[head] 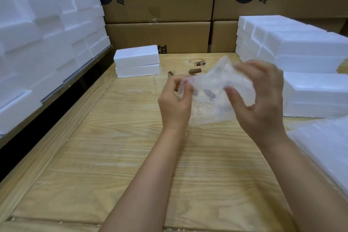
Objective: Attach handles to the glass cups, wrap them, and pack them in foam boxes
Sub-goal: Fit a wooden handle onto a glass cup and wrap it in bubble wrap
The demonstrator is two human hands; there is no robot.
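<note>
Both hands hold a sheet of bubble wrap above the wooden table. My left hand pinches its left edge. My right hand grips the bundle from the right, thumb in front. A dark shape shows dimly through the wrap; what is inside is blurred. Behind it, several clear glass cups with brown handles stand on the table. A closed white foam box sits at the back left of the table.
Stacks of white foam boxes rise at the right and another foam stack fills the left. Cardboard cartons form the back wall. A pile of bubble wrap sheets lies at the near right.
</note>
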